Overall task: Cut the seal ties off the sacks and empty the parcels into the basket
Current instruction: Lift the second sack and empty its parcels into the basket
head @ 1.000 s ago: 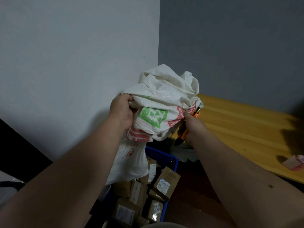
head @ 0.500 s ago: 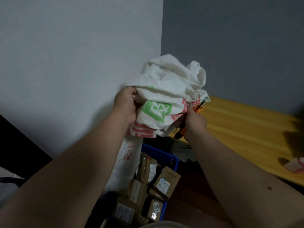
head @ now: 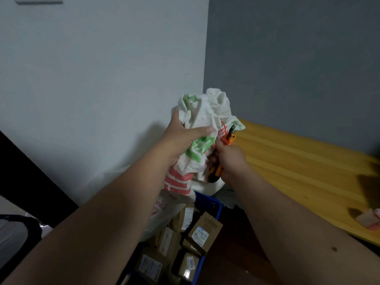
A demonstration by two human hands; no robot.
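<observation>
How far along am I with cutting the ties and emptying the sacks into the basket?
Done: many brown parcels already lie in the blue basket. In hand: your left hand bunches up a crumpled white sack above the basket, while your right hand holds the orange cutter beside it. A red tie shows by the cutter's tip. Left: whether more full sacks wait cannot be seen.

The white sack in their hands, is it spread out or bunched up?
Bunched up. The white sack is crumpled into a wad, gripped by the left hand above the basket.
</observation>
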